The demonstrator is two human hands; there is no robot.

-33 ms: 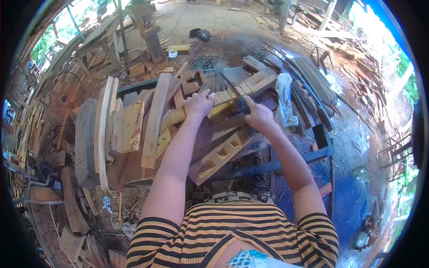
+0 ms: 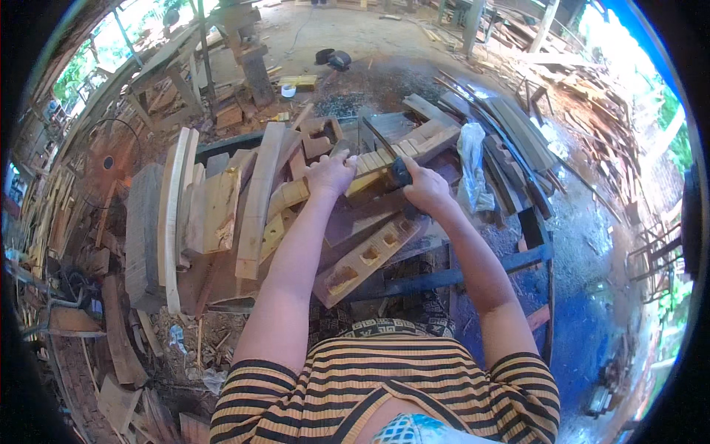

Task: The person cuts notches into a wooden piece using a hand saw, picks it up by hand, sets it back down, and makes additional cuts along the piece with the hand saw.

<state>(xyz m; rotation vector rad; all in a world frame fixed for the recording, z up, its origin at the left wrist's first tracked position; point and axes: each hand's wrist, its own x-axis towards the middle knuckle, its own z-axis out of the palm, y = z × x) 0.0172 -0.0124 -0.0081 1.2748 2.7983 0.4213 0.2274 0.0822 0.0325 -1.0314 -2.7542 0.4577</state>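
Your left hand lies closed over the top of a pale yellow wooden beam with cut notches, pressing it down on the pile. Your right hand is closed around the dark handle of a hand saw with a thin dark blade; the blade runs up and away from the beam, toward the far side. The beam itself rests across a heap of other pieces on the dark counter, not directly on a flat surface.

Just in front of the beam, nearer to you, lies a longer brown timber with square mortise holes, tilted. To the left of the beam stand several pale curved planks on edge. To the right of the beam sits a crumpled clear plastic bag.

Some things could go wrong from here, in my judgement. Your left fingers are very near the blade, so a jump of the saw could reach them. The beam lies on loose pieces, so it may rock or slide under the stroke and pinch the blade. The tilted mortised timber below could also shift and take the support away.
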